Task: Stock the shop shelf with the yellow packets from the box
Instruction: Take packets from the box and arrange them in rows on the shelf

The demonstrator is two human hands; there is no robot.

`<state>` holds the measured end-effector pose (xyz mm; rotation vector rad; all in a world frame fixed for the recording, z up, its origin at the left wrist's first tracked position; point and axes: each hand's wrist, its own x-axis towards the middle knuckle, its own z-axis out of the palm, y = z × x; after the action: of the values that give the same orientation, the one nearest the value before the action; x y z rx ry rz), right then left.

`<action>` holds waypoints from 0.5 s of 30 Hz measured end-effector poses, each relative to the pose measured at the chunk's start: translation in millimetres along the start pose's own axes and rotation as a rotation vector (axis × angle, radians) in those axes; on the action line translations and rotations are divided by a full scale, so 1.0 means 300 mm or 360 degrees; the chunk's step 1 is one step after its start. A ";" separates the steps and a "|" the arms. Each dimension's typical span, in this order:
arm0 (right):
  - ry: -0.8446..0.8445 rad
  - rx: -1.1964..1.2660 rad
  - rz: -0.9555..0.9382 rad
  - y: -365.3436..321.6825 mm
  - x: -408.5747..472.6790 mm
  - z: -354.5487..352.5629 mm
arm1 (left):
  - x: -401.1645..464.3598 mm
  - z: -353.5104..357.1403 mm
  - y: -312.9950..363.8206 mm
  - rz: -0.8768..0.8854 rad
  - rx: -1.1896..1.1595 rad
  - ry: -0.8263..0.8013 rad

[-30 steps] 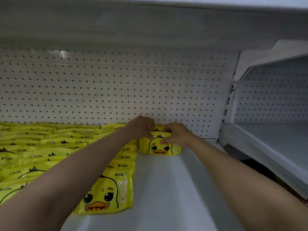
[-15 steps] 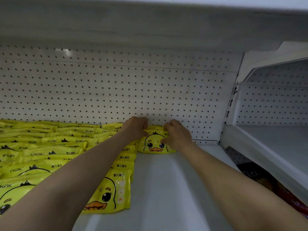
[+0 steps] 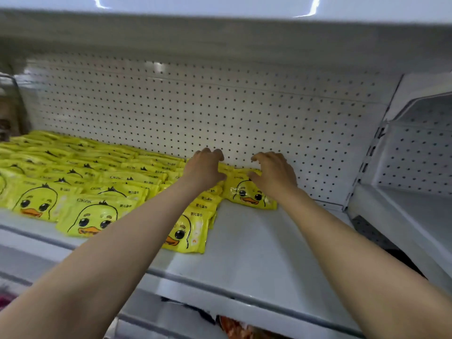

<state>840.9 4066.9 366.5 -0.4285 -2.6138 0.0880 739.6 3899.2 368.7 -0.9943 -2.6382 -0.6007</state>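
Note:
A yellow duck-face packet [image 3: 247, 193] lies flat at the back of the white shelf [image 3: 256, 243], against the pegboard, starting a new column on the right. My left hand [image 3: 204, 167] hovers just left of it and my right hand [image 3: 274, 173] just above its right part. Both have loosely curled fingers and grip nothing. Rows of the same yellow packets [image 3: 97, 182] cover the left half of the shelf, overlapping front to back. The box is out of view.
The white pegboard back wall [image 3: 220, 113] rises behind the packets. Another shelf's underside [image 3: 220, 33] hangs low overhead. A separate white shelf unit [image 3: 411, 216] stands to the right. Bare shelf surface lies in front of and right of the new packet.
Both hands gripped the packet and pushed it back to the pegboard. Now it lies flat and the hands have let go and spread apart above it.

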 end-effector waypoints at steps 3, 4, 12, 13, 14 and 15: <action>0.0041 0.0104 -0.0164 -0.099 -0.030 -0.028 | -0.122 -0.089 -0.047 -0.0084 0.0084 0.0191; 0.0051 0.0145 -0.0216 -0.136 -0.043 -0.032 | -0.165 -0.118 -0.067 -0.0106 0.0122 0.0255; 0.0037 0.0301 -0.0470 -0.498 -0.150 -0.015 | -0.463 -0.287 -0.312 -0.0182 0.0359 0.0545; 0.0029 0.0288 -0.0496 -0.552 -0.158 -0.009 | -0.496 -0.304 -0.353 -0.0192 0.0369 0.0561; 0.0016 0.0281 -0.0516 -0.609 -0.167 -0.003 | -0.530 -0.324 -0.396 -0.0210 0.0377 0.0573; 0.0004 0.0281 -0.0535 -0.668 -0.175 0.003 | -0.564 -0.346 -0.441 -0.0231 0.0386 0.0582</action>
<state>827.1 3860.3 369.4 0.0737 -2.6082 0.2025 783.9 3665.1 358.7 -0.5657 -2.3947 -0.4303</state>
